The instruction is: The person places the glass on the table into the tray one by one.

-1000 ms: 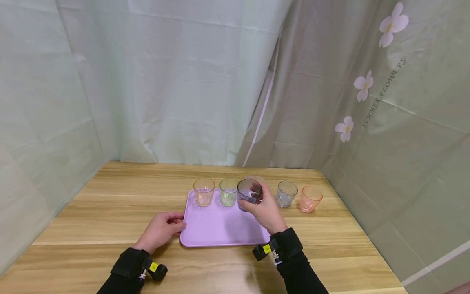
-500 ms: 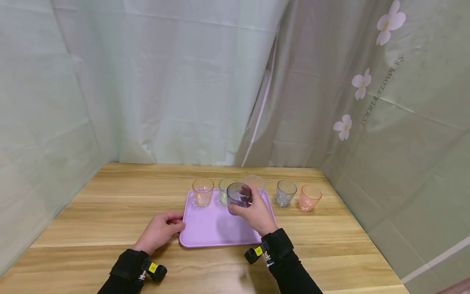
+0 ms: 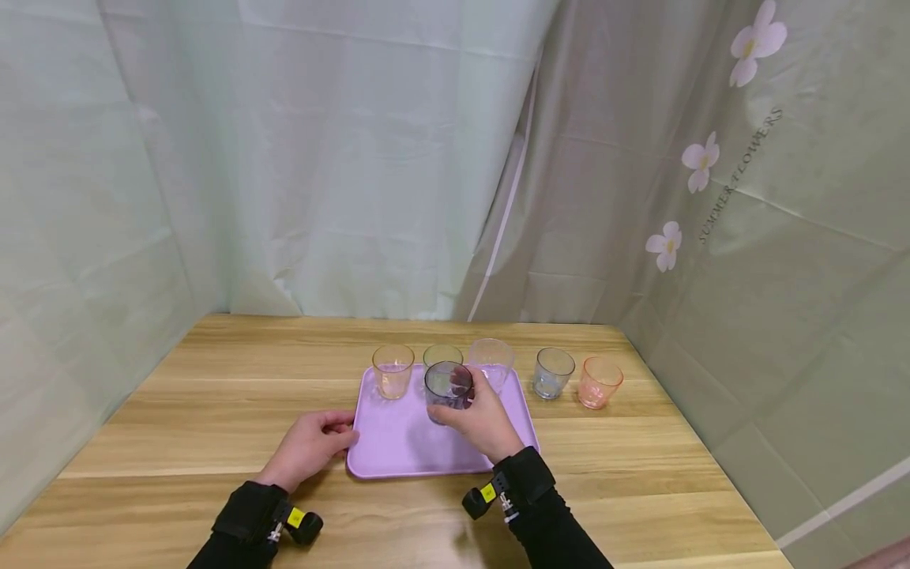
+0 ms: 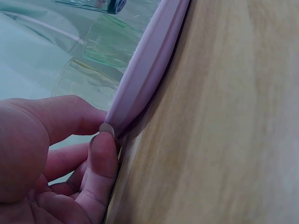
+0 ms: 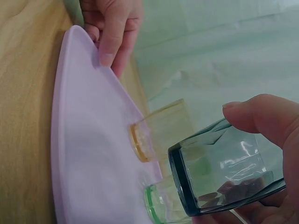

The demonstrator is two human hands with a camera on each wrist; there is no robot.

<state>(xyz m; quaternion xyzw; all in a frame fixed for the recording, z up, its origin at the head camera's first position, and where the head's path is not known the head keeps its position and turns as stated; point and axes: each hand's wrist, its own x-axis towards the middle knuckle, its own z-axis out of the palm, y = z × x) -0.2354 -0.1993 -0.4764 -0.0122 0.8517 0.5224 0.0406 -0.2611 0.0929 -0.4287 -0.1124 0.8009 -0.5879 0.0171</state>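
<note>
My right hand (image 3: 485, 419) grips a dark grey glass (image 3: 442, 389) by its sides, thumb in front and fingers behind. In the right wrist view, the glass's thick base (image 5: 183, 179) hangs apart from the lilac tray (image 5: 96, 126). My left hand (image 3: 309, 446) pinches the tray's left edge, with the thumb (image 4: 103, 151) at the rim. Along the tray's far side stand a yellow glass (image 3: 392, 373), a green glass (image 3: 442, 353) partly hidden behind the grey one, and a colourless glass (image 3: 492, 357).
To the right of the tray, a blue glass (image 3: 553, 374) and an orange glass (image 3: 599, 384) stand on the wooden table (image 3: 640, 474). A pale curtain (image 3: 341, 174) hangs behind the table, and another printed with flowers is on the right.
My right hand has carried the grey glass leftward and a little nearer, from in front of the colourless glass to in front of the green one. The left hand has kept its place at the tray.
</note>
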